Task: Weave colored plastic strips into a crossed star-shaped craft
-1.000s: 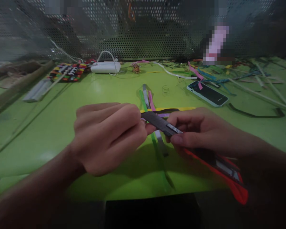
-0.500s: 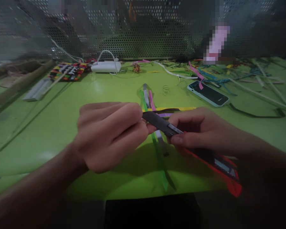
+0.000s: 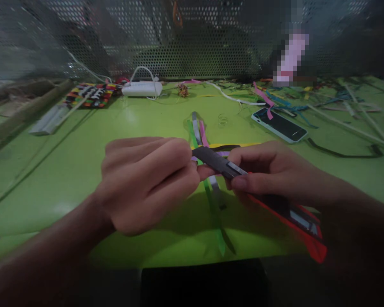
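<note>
Little has shifted in 0.5 s: the right hand still grips the red-handled utility knife, its dark front end nudged slightly up against the left hand, whose fingers are curled closed, their catch hidden; both sit over coloured strips crossed on the green table

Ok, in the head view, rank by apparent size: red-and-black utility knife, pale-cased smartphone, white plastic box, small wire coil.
Red-and-black utility knife, though nearest the camera
Pale-cased smartphone
White plastic box
Small wire coil
</note>
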Action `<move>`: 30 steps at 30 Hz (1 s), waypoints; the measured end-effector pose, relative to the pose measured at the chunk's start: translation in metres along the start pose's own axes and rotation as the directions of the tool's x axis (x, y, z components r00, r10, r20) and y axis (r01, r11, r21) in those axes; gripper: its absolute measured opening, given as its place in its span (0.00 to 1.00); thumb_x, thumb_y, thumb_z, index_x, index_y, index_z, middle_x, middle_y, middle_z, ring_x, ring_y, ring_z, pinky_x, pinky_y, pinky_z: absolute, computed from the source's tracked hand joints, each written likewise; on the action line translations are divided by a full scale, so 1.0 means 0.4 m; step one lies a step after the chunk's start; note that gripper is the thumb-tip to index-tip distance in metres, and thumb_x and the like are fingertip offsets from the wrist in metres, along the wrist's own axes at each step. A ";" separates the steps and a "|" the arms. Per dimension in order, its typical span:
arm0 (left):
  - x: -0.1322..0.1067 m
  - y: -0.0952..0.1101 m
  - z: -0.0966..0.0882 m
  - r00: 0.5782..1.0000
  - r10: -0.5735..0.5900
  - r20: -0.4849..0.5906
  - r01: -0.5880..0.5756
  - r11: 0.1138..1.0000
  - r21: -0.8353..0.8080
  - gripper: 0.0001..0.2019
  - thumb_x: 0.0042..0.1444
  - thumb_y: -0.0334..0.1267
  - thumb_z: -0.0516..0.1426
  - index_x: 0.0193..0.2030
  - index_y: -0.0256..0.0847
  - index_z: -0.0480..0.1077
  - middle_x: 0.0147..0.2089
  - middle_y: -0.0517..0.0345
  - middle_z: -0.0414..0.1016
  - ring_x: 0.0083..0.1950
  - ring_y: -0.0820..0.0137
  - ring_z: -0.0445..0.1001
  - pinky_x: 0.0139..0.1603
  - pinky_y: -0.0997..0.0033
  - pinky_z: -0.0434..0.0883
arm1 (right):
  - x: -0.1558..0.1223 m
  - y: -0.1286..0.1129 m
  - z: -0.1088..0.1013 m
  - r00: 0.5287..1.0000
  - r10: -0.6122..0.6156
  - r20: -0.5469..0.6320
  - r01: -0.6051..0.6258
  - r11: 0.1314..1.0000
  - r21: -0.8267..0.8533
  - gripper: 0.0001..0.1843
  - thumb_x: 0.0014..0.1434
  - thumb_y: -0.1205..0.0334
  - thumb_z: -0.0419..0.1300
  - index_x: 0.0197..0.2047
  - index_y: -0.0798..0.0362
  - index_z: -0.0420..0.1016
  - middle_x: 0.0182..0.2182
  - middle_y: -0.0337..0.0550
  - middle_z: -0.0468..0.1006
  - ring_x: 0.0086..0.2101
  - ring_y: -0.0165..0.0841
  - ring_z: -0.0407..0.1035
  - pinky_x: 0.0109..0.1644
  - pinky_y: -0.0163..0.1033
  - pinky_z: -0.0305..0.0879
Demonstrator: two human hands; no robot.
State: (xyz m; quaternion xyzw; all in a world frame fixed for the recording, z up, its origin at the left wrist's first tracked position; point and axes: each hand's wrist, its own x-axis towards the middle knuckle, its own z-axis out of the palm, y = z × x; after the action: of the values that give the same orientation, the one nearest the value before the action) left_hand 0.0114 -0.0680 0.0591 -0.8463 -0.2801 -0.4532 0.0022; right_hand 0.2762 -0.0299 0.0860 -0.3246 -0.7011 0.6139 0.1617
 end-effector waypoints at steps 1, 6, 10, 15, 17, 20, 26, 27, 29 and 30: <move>-0.001 0.000 0.000 1.000 -0.001 -0.012 0.001 1.000 0.010 0.12 0.82 0.43 0.55 0.50 0.50 0.80 0.30 0.61 0.74 0.29 0.66 0.71 0.32 0.58 0.64 | 0.000 0.000 0.000 1.000 -0.001 0.004 0.001 1.000 -0.009 0.24 0.66 0.39 0.76 0.38 0.51 0.80 0.29 0.37 0.75 0.29 0.30 0.65 0.31 0.34 0.62; -0.001 -0.005 0.006 0.999 0.010 -0.036 -0.008 0.998 0.063 0.11 0.80 0.45 0.58 0.45 0.52 0.79 0.29 0.62 0.73 0.27 0.67 0.71 0.29 0.60 0.67 | 0.001 0.001 0.001 1.000 0.000 0.002 0.000 1.000 -0.023 0.24 0.68 0.39 0.74 0.37 0.51 0.79 0.31 0.38 0.76 0.31 0.30 0.67 0.32 0.34 0.64; 0.004 -0.005 0.008 0.999 -0.004 -0.043 0.008 0.997 0.081 0.12 0.80 0.43 0.59 0.41 0.50 0.78 0.27 0.62 0.71 0.24 0.69 0.66 0.28 0.61 0.65 | 0.004 0.003 -0.004 0.998 -0.038 0.052 0.039 0.999 -0.024 0.23 0.69 0.41 0.74 0.36 0.51 0.77 0.29 0.36 0.72 0.29 0.29 0.64 0.32 0.34 0.61; -0.002 -0.008 0.007 0.995 0.093 -0.044 -0.082 0.976 0.203 0.12 0.81 0.40 0.58 0.42 0.49 0.76 0.28 0.63 0.71 0.25 0.70 0.66 0.28 0.61 0.64 | 0.007 0.003 -0.005 0.996 -0.047 0.077 0.047 0.999 -0.009 0.24 0.69 0.41 0.74 0.34 0.51 0.75 0.27 0.34 0.69 0.28 0.29 0.61 0.31 0.35 0.59; -0.007 -0.011 0.006 0.991 0.129 -0.041 -0.115 0.961 0.250 0.11 0.82 0.41 0.58 0.43 0.49 0.75 0.29 0.63 0.73 0.26 0.69 0.68 0.29 0.60 0.64 | 0.008 0.002 -0.004 0.995 -0.047 0.093 0.047 0.999 0.004 0.24 0.70 0.42 0.74 0.34 0.51 0.74 0.26 0.33 0.68 0.27 0.28 0.59 0.30 0.34 0.58; -0.009 -0.012 0.006 0.989 0.137 -0.049 -0.118 0.955 0.273 0.12 0.82 0.43 0.58 0.42 0.49 0.75 0.30 0.63 0.74 0.27 0.70 0.68 0.29 0.61 0.64 | 0.009 0.002 -0.002 0.995 -0.049 0.092 0.049 0.999 0.005 0.25 0.70 0.42 0.73 0.34 0.51 0.73 0.26 0.32 0.67 0.26 0.27 0.57 0.30 0.34 0.57; 0.004 -0.001 0.008 0.996 0.081 -0.042 -0.068 0.965 0.254 0.16 0.79 0.38 0.60 0.34 0.46 0.74 0.26 0.63 0.71 0.23 0.71 0.66 0.26 0.62 0.63 | 0.011 0.005 -0.003 0.994 -0.054 0.092 0.056 0.998 -0.010 0.26 0.70 0.40 0.73 0.34 0.51 0.73 0.26 0.33 0.66 0.27 0.27 0.57 0.31 0.34 0.56; 0.006 0.000 0.009 0.997 0.067 -0.044 -0.054 0.964 0.259 0.17 0.79 0.37 0.61 0.34 0.46 0.73 0.26 0.63 0.71 0.23 0.71 0.66 0.27 0.63 0.63 | 0.012 0.006 -0.003 0.994 -0.058 0.096 0.059 0.998 -0.009 0.26 0.70 0.41 0.73 0.34 0.51 0.73 0.26 0.33 0.66 0.27 0.27 0.57 0.31 0.34 0.57; 0.005 0.001 0.009 0.997 0.059 -0.047 -0.045 0.964 0.263 0.17 0.79 0.38 0.61 0.34 0.46 0.74 0.26 0.62 0.72 0.23 0.71 0.66 0.27 0.63 0.64 | 0.013 0.008 -0.003 0.993 -0.064 0.103 0.065 0.998 -0.006 0.25 0.70 0.41 0.73 0.34 0.51 0.73 0.26 0.33 0.66 0.27 0.28 0.57 0.31 0.34 0.57; 0.004 0.001 0.010 0.997 0.055 -0.049 -0.040 0.964 0.265 0.17 0.79 0.38 0.60 0.34 0.46 0.74 0.26 0.62 0.72 0.23 0.71 0.66 0.26 0.63 0.64 | 0.013 0.008 -0.003 0.993 -0.065 0.103 0.066 0.998 -0.004 0.25 0.70 0.41 0.73 0.34 0.51 0.73 0.26 0.33 0.66 0.28 0.28 0.58 0.32 0.34 0.57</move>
State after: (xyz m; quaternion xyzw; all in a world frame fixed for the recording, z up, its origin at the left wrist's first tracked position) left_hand 0.0151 -0.0665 0.0581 -0.8319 -0.3174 -0.4353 0.1334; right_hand 0.2740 -0.0254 0.0822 -0.2699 -0.7211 0.6215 0.1443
